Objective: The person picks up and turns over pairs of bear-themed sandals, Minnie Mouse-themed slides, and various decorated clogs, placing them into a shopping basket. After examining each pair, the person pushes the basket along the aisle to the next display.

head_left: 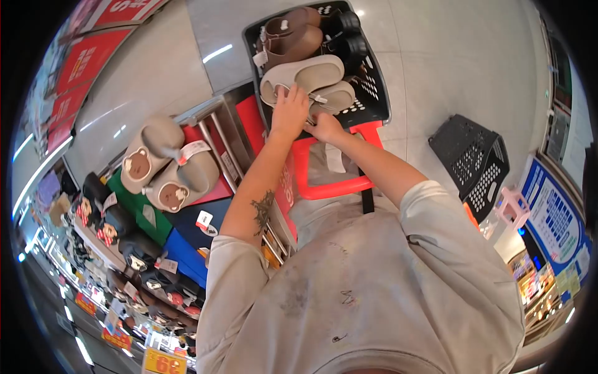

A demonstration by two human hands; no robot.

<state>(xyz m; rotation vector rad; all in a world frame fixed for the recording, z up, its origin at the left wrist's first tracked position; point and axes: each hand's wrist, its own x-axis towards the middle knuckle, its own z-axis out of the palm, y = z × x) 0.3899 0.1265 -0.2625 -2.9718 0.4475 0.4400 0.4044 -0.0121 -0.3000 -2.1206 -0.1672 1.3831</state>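
A black plastic crate (pixel 375 93) rests on a red stool (pixel 330 187) in front of me and holds several pairs of slippers. My left hand (pixel 289 112) lies on a beige pair of slippers (pixel 309 78) at the crate's near side, fingers over the heel of one slipper. My right hand (pixel 325 126) touches the same pair at its near edge, by a small tag. Behind the beige pair lie brown slippers (pixel 291 38) and black slippers (pixel 349 34).
A shelf at the left carries grey bear-face slippers (pixel 165 165) with a tag and several darker pairs below. A second black crate (pixel 473 162) stands on the tiled floor at the right, with a small pink stool (pixel 512 209) beside it.
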